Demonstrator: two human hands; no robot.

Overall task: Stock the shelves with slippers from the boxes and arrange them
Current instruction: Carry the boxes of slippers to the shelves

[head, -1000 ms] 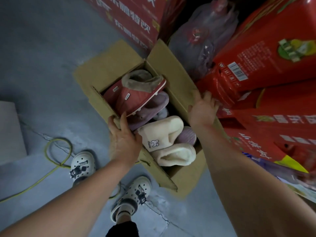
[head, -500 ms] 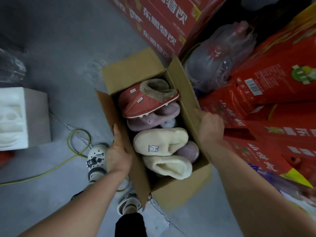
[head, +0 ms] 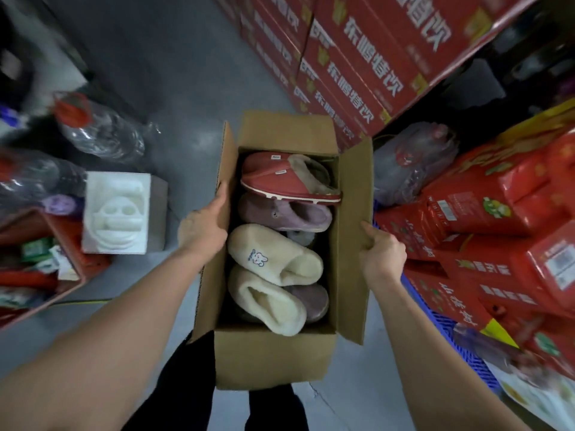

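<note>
The open cardboard box sits between both hands, in front of the person's dark trouser legs and above the grey floor. The left hand grips the box's upright left flap, its thumb lying along the flap's inner face and its fingers hidden behind the cardboard. The right hand grips the right flap, fingers curled round its edge and thumb pressed on the inner side. The slippers are all inside the box, packed in a row from far end to near end. A red slipper with a fleece lining lies at the far end, with a purple slipper just beside it. Next comes a cream slipper with a small rabbit badge (its toe points left), then a second cream slipper with its opening turned up. Another purple one is partly hidden beneath the cream pair. Red cartons printed with white characters are stacked beyond the box. Red packages are piled to the right, over a blue crate. A white foam block stands on the floor to the left, near plastic-wrapped bottles.
</note>
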